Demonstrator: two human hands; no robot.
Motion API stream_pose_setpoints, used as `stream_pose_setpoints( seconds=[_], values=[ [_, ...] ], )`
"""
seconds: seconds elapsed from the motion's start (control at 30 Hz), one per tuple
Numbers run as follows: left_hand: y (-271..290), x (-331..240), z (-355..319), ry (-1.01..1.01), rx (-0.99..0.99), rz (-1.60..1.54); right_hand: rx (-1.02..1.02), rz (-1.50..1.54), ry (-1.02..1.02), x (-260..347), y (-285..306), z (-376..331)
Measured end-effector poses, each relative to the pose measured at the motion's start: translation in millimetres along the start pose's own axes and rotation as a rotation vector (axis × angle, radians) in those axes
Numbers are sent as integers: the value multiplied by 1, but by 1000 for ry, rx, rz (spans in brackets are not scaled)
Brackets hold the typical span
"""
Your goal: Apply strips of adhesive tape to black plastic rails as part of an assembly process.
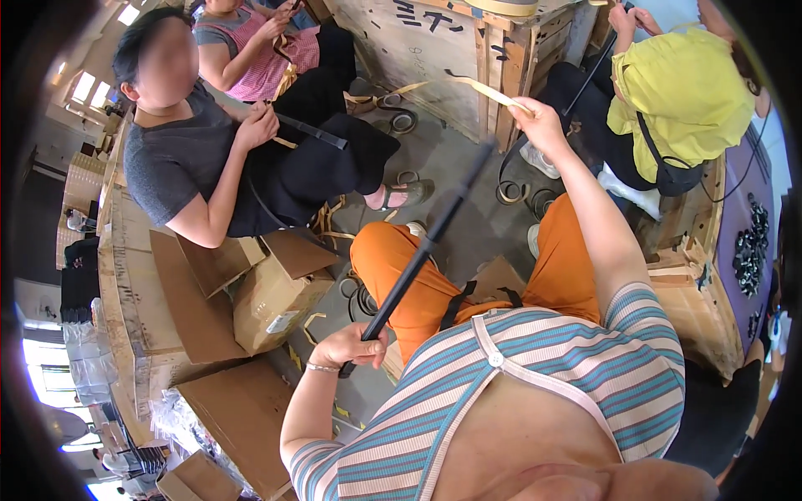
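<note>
My left hand (347,344) is closed around the lower part of a long, straight black strip (413,263). This strip slants up and to the right across my lap, and its far end is blurred. Up and to the right, my right arm is stretched out. My right hand (541,128) pinches a thin pale-yellow strip (483,88), which points left and has a dark tip. The pale strip and the black one are apart. Whether the black strip is a tube or a flat bar I cannot tell.
Seated at the left, a person in grey handles a similar black strip (311,129). A person in a yellow top (685,92) sits at the right. Cardboard boxes (276,301) stand to my left. Black coils (403,122) lie on the floor. Wooden crates (426,63) stand ahead.
</note>
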State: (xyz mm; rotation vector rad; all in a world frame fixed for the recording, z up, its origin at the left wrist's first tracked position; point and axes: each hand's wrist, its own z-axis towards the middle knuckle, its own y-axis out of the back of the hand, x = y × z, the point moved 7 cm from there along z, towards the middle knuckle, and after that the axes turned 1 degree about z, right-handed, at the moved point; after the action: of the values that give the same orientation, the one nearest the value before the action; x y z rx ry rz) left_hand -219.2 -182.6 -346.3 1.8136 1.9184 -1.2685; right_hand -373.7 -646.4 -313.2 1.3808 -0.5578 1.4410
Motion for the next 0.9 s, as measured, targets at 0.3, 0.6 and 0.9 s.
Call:
stream_pose_setpoints(
  seconds=[0.3,0.6,0.9],
  values=[
    [13,-135,108,-602,-420,-201,-122,-181,492,76,-27,-79],
    [19,-144,157,-703,-604,-181,104,-326,610,98,-74,-167],
    [3,-128,147,-629,-716,-81,372,113,136,44,-77,-187]
  ],
)
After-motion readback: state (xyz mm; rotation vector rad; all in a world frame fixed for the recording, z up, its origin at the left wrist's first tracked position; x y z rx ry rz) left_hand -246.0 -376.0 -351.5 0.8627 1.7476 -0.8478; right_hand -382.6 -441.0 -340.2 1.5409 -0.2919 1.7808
